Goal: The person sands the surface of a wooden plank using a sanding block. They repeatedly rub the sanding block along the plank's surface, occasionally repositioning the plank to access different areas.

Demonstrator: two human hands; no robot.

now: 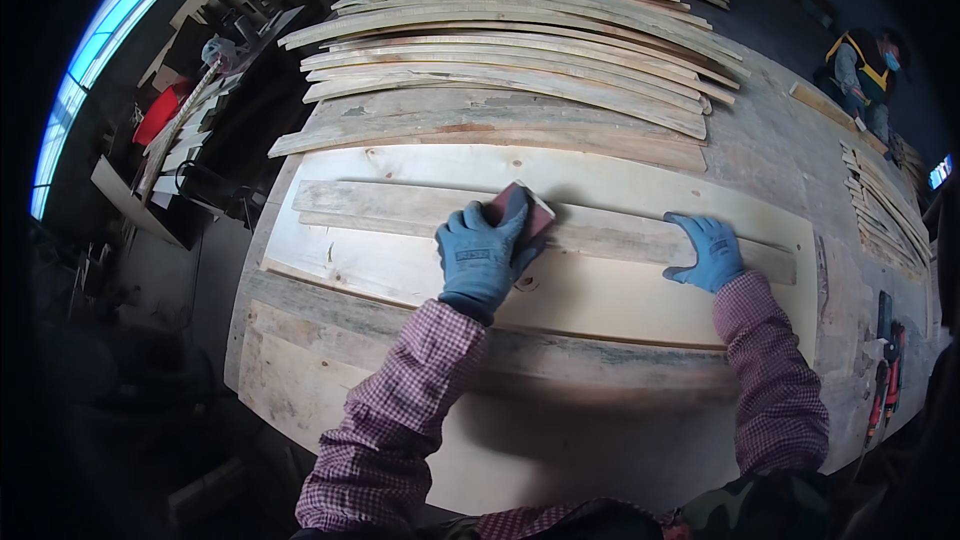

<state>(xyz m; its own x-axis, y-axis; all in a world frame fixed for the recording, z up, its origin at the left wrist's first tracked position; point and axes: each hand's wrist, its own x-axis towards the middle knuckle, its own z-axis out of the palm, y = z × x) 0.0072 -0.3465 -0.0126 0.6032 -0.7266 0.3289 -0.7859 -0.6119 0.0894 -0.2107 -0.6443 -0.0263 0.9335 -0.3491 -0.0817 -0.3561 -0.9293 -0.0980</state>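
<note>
My left hand (478,255), in a blue work glove, is closed around a reddish-brown sanding block (538,217). The block rests on a long narrow wooden plank (400,206) near its middle. Farther right, my right hand (707,252), also in a blue glove, spans the same plank, fingers at its far edge and thumb at its near edge. Beneath the plank lies a wide pale wooden board (400,272). Whether a second strip lies under the plank's near edge, I cannot tell.
Many long wooden strips (520,75) are piled beyond the board on the big worktable (775,130). A grey-stained plank (580,355) lies along the near side. Red-handled tools (888,380) and short strips (870,205) are at the right. A person (865,70) is at the far right.
</note>
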